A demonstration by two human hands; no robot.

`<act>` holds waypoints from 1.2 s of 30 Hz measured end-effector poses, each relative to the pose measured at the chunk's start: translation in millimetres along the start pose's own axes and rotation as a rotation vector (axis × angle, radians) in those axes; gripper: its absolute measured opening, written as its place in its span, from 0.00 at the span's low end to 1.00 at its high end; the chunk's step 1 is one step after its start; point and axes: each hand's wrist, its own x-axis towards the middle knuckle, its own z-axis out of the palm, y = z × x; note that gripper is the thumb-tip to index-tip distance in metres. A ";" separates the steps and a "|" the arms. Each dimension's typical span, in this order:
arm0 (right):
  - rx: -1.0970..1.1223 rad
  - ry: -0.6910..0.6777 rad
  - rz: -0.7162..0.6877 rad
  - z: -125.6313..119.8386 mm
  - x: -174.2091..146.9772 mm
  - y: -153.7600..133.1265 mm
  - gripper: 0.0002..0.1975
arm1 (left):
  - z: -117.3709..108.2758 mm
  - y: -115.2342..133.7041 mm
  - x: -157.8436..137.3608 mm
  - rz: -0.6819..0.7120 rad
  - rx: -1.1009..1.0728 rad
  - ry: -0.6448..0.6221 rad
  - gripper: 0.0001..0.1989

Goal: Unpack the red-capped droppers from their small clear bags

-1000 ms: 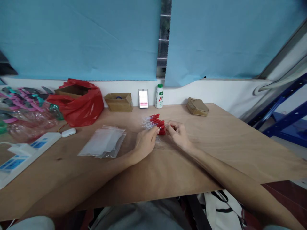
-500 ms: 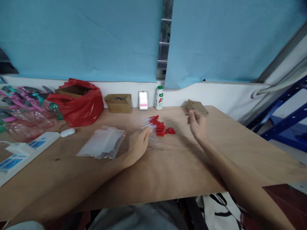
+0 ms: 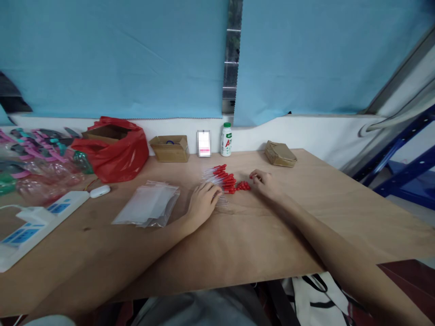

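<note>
Thin clear sticks with red ends (image 3: 228, 182) lie bunched on the wooden table. My left hand (image 3: 204, 201) rests over the near left side of the bunch, its fingers curled down among bare clear sticks (image 3: 223, 202). What its fingertips grip is hidden. To the right of the bunch is a small pile of red pieces (image 3: 243, 185). My right hand (image 3: 265, 182) is just right of that pile, thumb and fingers pinched together, with a tiny red piece (image 3: 252, 176) showing at the fingertips.
Clear zip bags (image 3: 147, 203) lie left of my left hand. Along the wall stand a red plastic bag (image 3: 118, 156), an open cardboard box (image 3: 171, 151), a phone-like screen (image 3: 204, 144), a white bottle (image 3: 226, 140) and a brown packet (image 3: 280, 154). A power strip (image 3: 44, 222) sits at the left.
My right hand has come left and down, from near the brown packet to beside the red pile. My left hand has shifted slightly right, its fingers now lower over the sticks.
</note>
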 end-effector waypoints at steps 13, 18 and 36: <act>-0.146 -0.150 -0.032 -7.1 -5.1 -4.3 0.09 | 7.2 -5.7 1.4 0.013 -0.069 -0.066 0.07; -0.072 -0.016 -0.126 4.1 -3.8 -6.1 0.07 | 7.4 -5.4 1.7 0.016 -0.085 -0.083 0.10; -0.319 0.074 -0.621 38.3 -15.4 -41.4 0.09 | 3.3 -2.5 2.8 0.022 -0.116 -0.018 0.08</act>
